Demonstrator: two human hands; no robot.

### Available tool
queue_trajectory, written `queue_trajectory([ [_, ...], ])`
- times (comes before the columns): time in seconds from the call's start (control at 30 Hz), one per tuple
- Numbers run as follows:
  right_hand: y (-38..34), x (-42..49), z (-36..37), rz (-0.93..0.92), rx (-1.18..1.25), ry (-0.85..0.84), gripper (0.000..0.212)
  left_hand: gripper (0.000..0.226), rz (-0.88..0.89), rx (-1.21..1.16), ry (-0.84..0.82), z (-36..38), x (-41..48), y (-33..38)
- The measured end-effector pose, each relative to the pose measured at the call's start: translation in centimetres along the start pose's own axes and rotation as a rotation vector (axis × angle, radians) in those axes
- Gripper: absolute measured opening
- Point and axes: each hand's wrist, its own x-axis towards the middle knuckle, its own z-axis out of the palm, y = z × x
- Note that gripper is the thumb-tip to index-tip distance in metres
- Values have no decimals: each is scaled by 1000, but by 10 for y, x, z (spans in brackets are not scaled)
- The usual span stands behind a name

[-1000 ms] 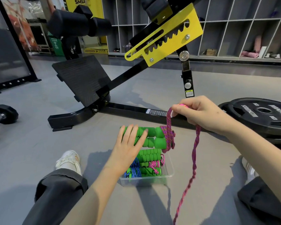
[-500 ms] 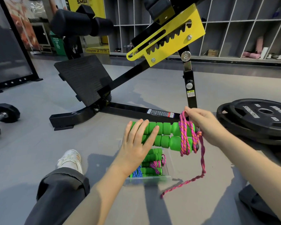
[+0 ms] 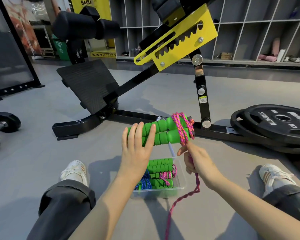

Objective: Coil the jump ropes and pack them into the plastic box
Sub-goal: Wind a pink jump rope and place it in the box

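Observation:
My left hand (image 3: 137,144) grips a pair of green foam jump-rope handles (image 3: 164,133), held level above the floor. A pink braided rope (image 3: 181,127) is wound several times around their right end. My right hand (image 3: 196,161) is below that end and pinches the rope's loose length, which trails down past my wrist to the floor (image 3: 171,210). Under my hands a clear plastic box (image 3: 180,186) sits on the floor between my legs. It holds coiled ropes with green handles (image 3: 160,172), one pink and one blue (image 3: 145,182).
A black and yellow bench frame (image 3: 145,116) crosses the floor just beyond the box. Stacked black weight plates (image 3: 275,125) lie at the right, a dumbbell (image 3: 2,125) at the left. My legs and white shoes (image 3: 74,170) flank the box. Grey cubby shelves (image 3: 249,32) line the back wall.
My right hand carried the pink rope over the handles' right end and down below it, adding turns. The handles rose slightly and the loose tail got shorter.

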Motion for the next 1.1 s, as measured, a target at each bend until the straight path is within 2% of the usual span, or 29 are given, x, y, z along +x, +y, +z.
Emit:
queue_trajectory([
  [0.07,-2,-6,4,-14,-113,-65,42,68,-55,31,-30,3,-2,-4],
  [0.13,-7,-12,5,-20,-178,-118,37,73,-84,80,-49,7,-5,-8],
  [0.27,-20,-16,1,-74,-385,-147,30,77,-115,137,-101,9,-9,-12],
  [0.53,-40,-33,-3,-198,-730,-331,33,63,-201,193,-252,14,-16,-22],
  [0.67,-55,-35,-8,-261,-735,-352,37,62,-201,234,-311,17,-21,-28],
  [0.87,-83,-38,-18,-302,-669,-428,37,85,-203,262,-450,20,-28,-32],
  [0.97,-92,-42,-22,-321,-657,-445,32,85,-234,266,-481,22,-31,-37],
  [1.1,-104,-47,-28,-322,-648,-510,41,82,-215,280,-479,24,-32,-38],
])
